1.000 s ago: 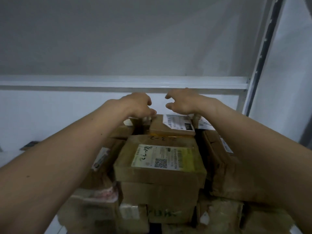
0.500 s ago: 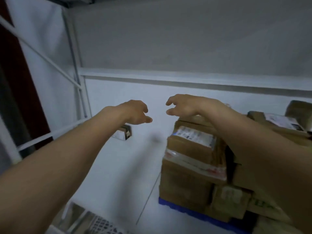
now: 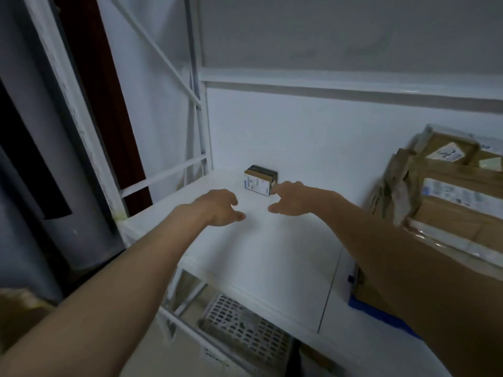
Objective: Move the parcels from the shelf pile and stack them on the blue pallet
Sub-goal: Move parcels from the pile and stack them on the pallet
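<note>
A small parcel point(image 3: 260, 180) with a white label stands alone at the back of the white shelf point(image 3: 272, 257), against the wall. My right hand point(image 3: 291, 196) reaches toward it, fingertips at its right end, fingers loosely spread and empty. My left hand point(image 3: 220, 206) hovers over the shelf a little short of the parcel, fingers relaxed, holding nothing. At the right a stack of brown cardboard parcels point(image 3: 449, 213) stands on the blue pallet point(image 3: 381, 314), partly hidden behind my right forearm.
White shelf uprights and cross braces point(image 3: 196, 110) rise at the left, with a dark red strip behind them. A perforated grey crate point(image 3: 245, 327) lies below the shelf. An upper shelf beam point(image 3: 340, 83) runs overhead. A brown box corner point(image 3: 19, 303) shows at lower left.
My view swung left, away from the parcel stack on the pallet, to the bare end of the shelf. Both empty hands moved left and forward toward the small lone parcel.
</note>
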The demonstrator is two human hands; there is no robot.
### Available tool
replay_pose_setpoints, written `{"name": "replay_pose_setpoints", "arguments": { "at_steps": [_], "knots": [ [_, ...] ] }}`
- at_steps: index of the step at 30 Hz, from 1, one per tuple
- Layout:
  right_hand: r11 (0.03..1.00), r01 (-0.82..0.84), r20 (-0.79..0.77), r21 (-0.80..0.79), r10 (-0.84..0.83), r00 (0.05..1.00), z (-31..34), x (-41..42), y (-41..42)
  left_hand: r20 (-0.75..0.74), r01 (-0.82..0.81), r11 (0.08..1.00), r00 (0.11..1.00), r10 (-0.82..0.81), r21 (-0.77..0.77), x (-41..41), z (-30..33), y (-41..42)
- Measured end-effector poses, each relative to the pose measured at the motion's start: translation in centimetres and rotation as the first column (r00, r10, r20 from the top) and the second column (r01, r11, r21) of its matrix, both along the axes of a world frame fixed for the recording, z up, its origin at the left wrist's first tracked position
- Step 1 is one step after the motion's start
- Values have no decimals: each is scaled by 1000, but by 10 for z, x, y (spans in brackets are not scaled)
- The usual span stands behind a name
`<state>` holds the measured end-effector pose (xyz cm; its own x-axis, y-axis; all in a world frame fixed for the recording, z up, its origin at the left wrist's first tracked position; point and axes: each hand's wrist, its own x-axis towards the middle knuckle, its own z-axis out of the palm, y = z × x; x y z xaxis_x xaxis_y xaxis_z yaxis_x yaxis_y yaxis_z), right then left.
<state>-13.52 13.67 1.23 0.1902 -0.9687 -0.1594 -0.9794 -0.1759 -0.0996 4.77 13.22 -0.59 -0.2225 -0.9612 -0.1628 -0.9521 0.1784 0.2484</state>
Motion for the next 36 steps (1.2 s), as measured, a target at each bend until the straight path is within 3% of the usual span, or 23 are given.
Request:
{"name": "replay_pose_setpoints", "arguments": {
  "at_steps": [7, 17, 22, 28, 36],
  "knots": [
    [996, 80, 19, 47, -81, 997, -58, 19, -79, 7, 18, 999, 1000, -18, 47, 17, -43, -58],
    [977, 195, 52, 86, -200, 978, -109, 10, -212, 47, 48, 988, 997, -56, 150, 4, -87, -205],
    [956, 284, 150, 70, -292, 945, -127, 8, -263, 40, 68, 984, 996, -75, 167, 9, -111, -265],
    [930, 362, 190, 62, -367, 910, -145, 3, -317, -1, 62, 976, 998, -63, 208, 3, -132, -337],
    [897, 443, 252, -12, -426, 869, -160, -3, -374, -173, 159, 972, 976, -129, 172, -8, -151, -426]
  ]
}}
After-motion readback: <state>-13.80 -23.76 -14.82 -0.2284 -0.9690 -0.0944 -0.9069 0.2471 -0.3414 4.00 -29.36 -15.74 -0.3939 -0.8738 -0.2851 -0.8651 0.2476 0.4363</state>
